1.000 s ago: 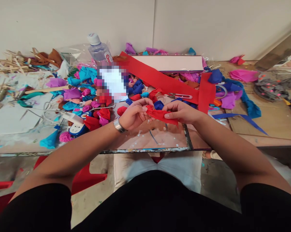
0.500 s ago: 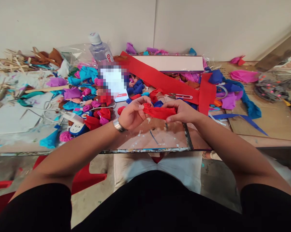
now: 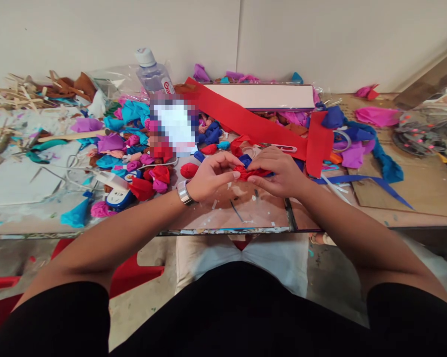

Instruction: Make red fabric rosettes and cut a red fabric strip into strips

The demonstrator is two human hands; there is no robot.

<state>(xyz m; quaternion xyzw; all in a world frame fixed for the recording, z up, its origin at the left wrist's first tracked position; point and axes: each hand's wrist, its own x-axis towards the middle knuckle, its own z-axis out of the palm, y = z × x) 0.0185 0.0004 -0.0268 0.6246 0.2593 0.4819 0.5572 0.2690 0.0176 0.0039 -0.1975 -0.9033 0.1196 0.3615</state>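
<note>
A crumpled red strip (image 3: 242, 171) is held between both hands above the front of the table. My left hand (image 3: 214, 174), with a metal band at the wrist, pinches its left end, which looks gathered into folds. My right hand (image 3: 277, 171) is closed on the right part and covers much of it. Just behind the fingers lie blue pieces (image 3: 245, 160) and small white-handled snips (image 3: 279, 148). A long flat red strip (image 3: 246, 119) runs across the pile behind my hands.
Colourful crumpled pieces, a water bottle (image 3: 154, 79), a lit phone (image 3: 177, 126) and a power strip (image 3: 117, 196) are on the left. Behind stands a long white box (image 3: 260, 96). Wooden sticks (image 3: 19, 94) lie far left; cardboard (image 3: 420, 183) is on the right.
My right hand has turned and its fingers now cover more of the red strip. Less of the strip shows, and it looks more bunched at my left fingertips.
</note>
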